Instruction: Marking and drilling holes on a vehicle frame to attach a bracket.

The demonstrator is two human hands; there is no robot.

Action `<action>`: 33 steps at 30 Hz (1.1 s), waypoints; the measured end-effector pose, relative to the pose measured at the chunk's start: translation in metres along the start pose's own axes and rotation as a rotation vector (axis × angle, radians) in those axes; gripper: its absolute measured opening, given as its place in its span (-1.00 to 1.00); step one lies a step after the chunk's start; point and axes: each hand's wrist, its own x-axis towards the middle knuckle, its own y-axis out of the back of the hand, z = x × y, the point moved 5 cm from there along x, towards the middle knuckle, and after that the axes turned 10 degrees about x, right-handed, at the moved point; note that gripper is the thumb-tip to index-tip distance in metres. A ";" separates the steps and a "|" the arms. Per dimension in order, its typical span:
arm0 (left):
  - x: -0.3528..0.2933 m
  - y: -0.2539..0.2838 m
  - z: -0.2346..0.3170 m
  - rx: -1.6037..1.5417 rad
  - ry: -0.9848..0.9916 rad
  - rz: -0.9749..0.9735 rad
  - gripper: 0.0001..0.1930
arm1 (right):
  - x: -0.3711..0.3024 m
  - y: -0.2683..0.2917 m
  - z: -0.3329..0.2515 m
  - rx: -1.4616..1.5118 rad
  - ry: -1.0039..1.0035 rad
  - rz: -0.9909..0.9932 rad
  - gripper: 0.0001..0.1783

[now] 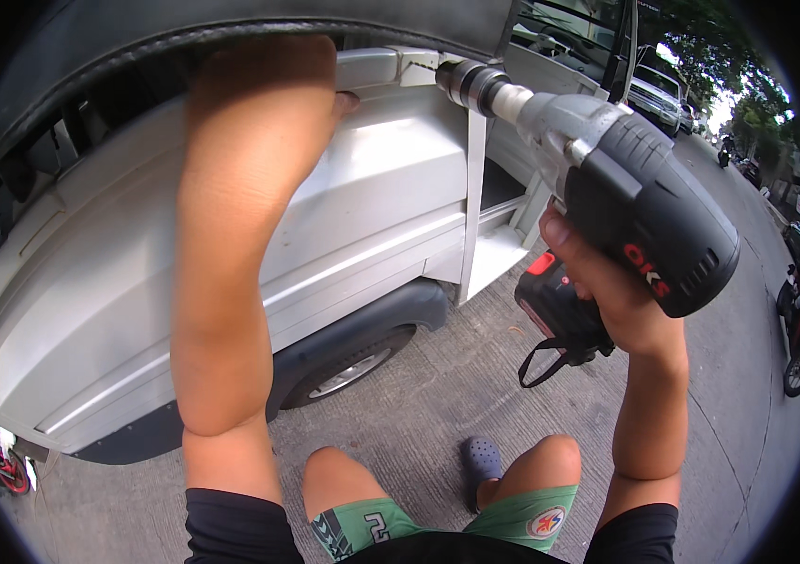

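My right hand (611, 291) is wrapped round the handle of a black and grey cordless drill (654, 188). A battery pack (560, 305) with a dangling black strap sits below my grip. The drill's chuck (470, 86) holds a thin dark bit (422, 66). Its tip lies at the pale end piece of a rail (367, 68) along a white vehicle's side; whether it touches, I cannot tell. My left arm reaches up to this rail under a black padded cover (400, 26). Only one digit of my left hand (347, 101) shows, against the white panel (381, 150); its other fingers are hidden.
Below the panel are a dark wheel arch (372, 320) and a wheel (348, 374). An open step well (503, 249) lies right of the panel. Grey concrete road (400, 404) stretches under my legs. A parked vehicle (654, 99) and motorbikes (798, 348) stand along the street.
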 end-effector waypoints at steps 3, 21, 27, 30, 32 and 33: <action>0.007 0.001 -0.022 -0.016 0.059 -0.117 -0.51 | 0.003 -0.002 0.007 0.049 -0.050 0.000 -0.65; -0.012 0.007 -0.032 0.057 0.148 -0.236 -0.51 | 0.010 0.001 0.011 0.100 -0.033 0.049 -0.81; -0.009 0.009 -0.032 0.063 0.167 -0.344 -0.45 | 0.011 -0.003 0.012 0.125 0.014 0.035 -0.82; -0.010 0.009 -0.033 0.051 0.168 -0.312 -0.44 | 0.009 -0.007 0.010 0.125 0.021 0.044 -0.79; -0.010 0.004 -0.034 0.051 0.139 -0.281 -0.43 | 0.006 -0.008 0.010 0.102 0.030 0.043 -0.78; -0.010 0.003 -0.034 0.050 0.112 -0.253 -0.42 | 0.004 -0.007 0.009 0.017 0.065 0.040 -0.74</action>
